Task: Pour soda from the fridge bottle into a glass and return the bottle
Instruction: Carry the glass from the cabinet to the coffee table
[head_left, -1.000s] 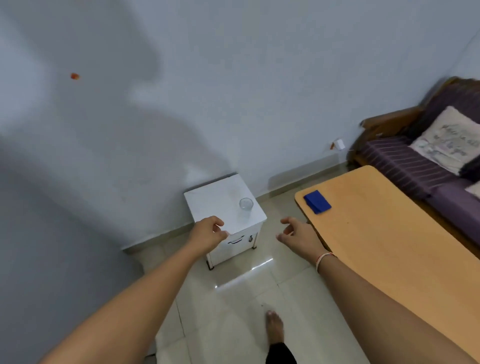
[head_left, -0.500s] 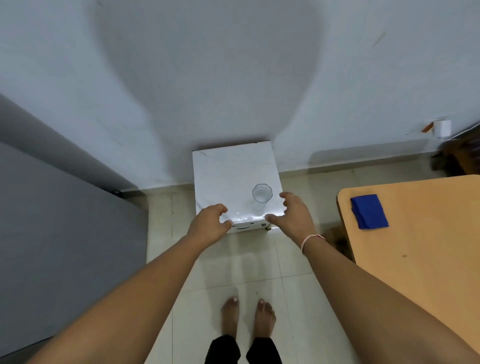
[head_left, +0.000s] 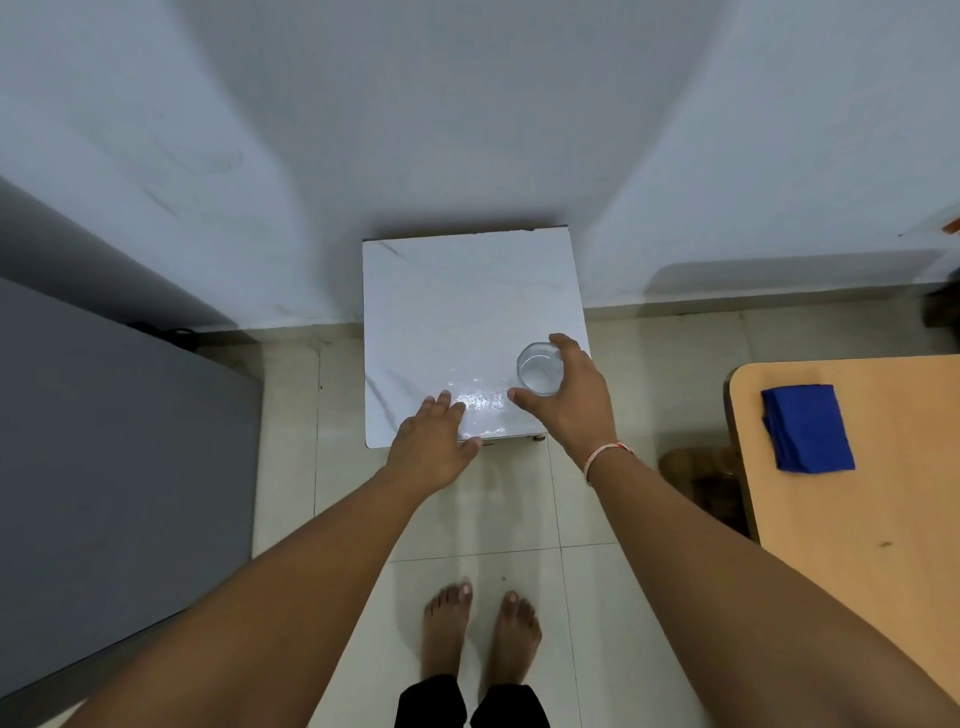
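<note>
The right hand (head_left: 569, 397) had been moved onto the glass (head_left: 539, 369), fingers curled around it, near the white cabinet's (head_left: 457, 312) front right corner. The left hand (head_left: 434, 447) was laid flat on the cabinet's front edge, fingers straight.

Pale blue-grey wall (head_left: 467, 104) with soft shadows, glossy cream floor tiles (head_left: 582, 499), small white marble-patterned cabinet (head_left: 447, 312) against the wall, grey appliance side (head_left: 104, 441) at left, light wooden table (head_left: 883, 519) at right with folded blue cloth (head_left: 806, 428)
</note>
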